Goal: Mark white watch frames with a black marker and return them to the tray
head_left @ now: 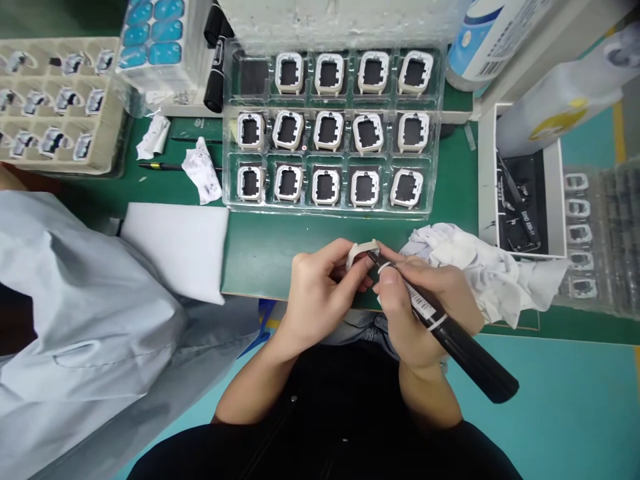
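Observation:
Pinched in the fingers of my left hand (320,290) is a small cream watch case (361,249), held over the front edge of the green table. My right hand (425,300) is closed around a thick black marker pen (470,357) with a white barcode label. The marker's dark tip meets or nearly meets the watch case; whether it touches I cannot tell. Just beyond my hands lies a clear plastic tray (345,212) with several similar cases in its compartments. The far left compartment of that tray holds no case.
Crumpled white cloth (465,260) lies right of my hands, below a white box (557,200) of black tools. Two bottles (480,47) stand behind. Left are a white foam sheet (175,247), stained tissues (203,170), more markers (216,73), a beige tray (107,127) and a person's grey sleeve (85,287).

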`<state>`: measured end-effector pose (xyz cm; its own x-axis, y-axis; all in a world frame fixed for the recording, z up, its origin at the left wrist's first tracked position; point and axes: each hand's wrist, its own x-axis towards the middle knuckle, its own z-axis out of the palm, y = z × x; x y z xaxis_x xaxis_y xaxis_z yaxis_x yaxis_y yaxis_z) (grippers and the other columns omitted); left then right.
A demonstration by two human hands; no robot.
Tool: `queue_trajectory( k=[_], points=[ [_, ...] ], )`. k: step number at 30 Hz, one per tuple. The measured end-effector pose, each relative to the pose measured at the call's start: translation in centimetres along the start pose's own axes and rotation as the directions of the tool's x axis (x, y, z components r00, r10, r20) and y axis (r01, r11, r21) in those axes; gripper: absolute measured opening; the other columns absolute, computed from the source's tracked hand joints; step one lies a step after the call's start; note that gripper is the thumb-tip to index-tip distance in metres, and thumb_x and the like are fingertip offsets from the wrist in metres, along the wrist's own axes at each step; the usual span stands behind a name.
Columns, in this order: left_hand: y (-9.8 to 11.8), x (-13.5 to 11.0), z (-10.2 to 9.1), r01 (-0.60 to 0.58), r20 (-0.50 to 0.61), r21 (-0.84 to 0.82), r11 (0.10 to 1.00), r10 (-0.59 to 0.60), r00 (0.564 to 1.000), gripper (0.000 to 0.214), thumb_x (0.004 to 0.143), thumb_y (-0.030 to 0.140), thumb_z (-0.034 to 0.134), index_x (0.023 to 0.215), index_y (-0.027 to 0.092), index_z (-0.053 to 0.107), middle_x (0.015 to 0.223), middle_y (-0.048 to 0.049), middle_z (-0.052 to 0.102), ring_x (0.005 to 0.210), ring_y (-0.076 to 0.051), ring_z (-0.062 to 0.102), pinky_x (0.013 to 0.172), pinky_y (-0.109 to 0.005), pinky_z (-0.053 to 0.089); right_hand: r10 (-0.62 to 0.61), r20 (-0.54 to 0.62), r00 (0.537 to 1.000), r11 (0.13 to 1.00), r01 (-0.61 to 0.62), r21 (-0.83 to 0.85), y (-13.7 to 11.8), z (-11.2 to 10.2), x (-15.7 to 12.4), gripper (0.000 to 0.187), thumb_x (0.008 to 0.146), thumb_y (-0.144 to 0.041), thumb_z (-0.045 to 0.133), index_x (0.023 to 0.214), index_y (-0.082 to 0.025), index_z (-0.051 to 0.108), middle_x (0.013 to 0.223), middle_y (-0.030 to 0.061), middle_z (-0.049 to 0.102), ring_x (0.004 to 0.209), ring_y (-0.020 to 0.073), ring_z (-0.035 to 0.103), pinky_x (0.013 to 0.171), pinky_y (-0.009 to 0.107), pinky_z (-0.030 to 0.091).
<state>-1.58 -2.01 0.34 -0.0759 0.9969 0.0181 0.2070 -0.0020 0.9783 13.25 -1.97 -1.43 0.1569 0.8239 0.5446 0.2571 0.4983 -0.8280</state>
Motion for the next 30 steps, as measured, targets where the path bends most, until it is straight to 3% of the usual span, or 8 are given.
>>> queue_trajectory(
  k=[3,6,10,18,24,30],
  points=[
    [0.0,-0.3,0.3,-0.04,-0.037,0.044,0.998,0.042,0.998,0.02,0.106,0.027,0.08,0.088,0.022,0.073,0.07,0.0025,0.076,0.057,-0.011,0.066,0.054,-0.021,0.051,-0.012,-0.008,1.0,1.0,0.012,-0.019,-0.1,0.1,0.1,0.01,0.104,-0.021,0.085,0.109,-0.027,0.079,0.097,0.0,0.088,0.095,0.0291,0.093,0.089,0.044,0.083],
    [-0.1,-0.5,0.5,-0.089,-0.06,0.095,0.992,0.095,0.994,0.023,0.105,0.026,0.082,0.085,0.022,0.071,0.068,0.0038,0.072,0.054,-0.009,0.058,0.053,-0.021,0.046,-0.102,-0.029,0.994,0.993,0.1,-0.063,-0.3,0.4,0.5,0.015,0.102,-0.017,0.084,0.112,-0.026,0.078,0.095,-0.0004,0.087,0.094,0.0277,0.093,0.085,0.038,0.083],
    [-0.1,-0.7,0.6,-0.114,-0.085,0.183,0.977,0.131,0.988,0.028,0.103,0.027,0.084,0.081,0.022,0.068,0.061,0.0068,0.058,0.052,-0.008,0.044,0.052,-0.022,0.039,-0.213,0.002,0.977,0.976,0.213,-0.049,-0.5,0.7,1.2,0.02,0.098,-0.006,0.08,0.11,-0.021,0.078,0.084,-0.0011,0.081,0.072,0.0225,0.087,0.092,0.042,0.084],
    [0.4,-0.5,0.6,-0.112,-0.098,0.117,0.987,0.124,0.987,0.023,0.104,0.025,0.082,0.084,0.022,0.071,0.062,0.0057,0.07,0.049,-0.008,0.056,0.049,-0.02,0.043,-0.064,-0.004,0.998,0.997,0.063,-0.035,-0.5,0.1,0.7,0.017,0.1,-0.012,0.085,0.107,-0.025,0.077,0.1,0.0008,0.088,0.098,0.0273,0.093,0.087,0.035,0.082],
    [0.7,-0.7,0.6,-0.062,-0.08,0.118,0.991,0.072,0.994,0.031,0.102,0.029,0.088,0.08,0.023,0.067,0.059,0.007,0.068,0.046,-0.008,0.055,0.048,-0.02,0.044,-0.134,0.11,0.985,0.99,0.138,-0.029,-0.3,-0.7,0.7,0.022,0.099,-0.007,0.084,0.111,-0.025,0.08,0.101,0.0012,0.089,0.097,0.0265,0.092,0.096,0.041,0.083],
    [0.6,-0.8,0.8,-0.052,-0.104,0.102,0.993,0.063,0.993,0.028,0.103,0.035,0.088,0.084,0.023,0.071,0.061,0.0055,0.069,0.048,-0.009,0.057,0.049,-0.021,0.045,-0.015,0.037,0.999,1.0,0.016,-0.013,-0.7,-0.3,0.4,0.019,0.099,-0.01,0.084,0.108,-0.027,0.079,0.098,-0.0006,0.088,0.1,0.0277,0.093,0.092,0.04,0.083]
  ],
)
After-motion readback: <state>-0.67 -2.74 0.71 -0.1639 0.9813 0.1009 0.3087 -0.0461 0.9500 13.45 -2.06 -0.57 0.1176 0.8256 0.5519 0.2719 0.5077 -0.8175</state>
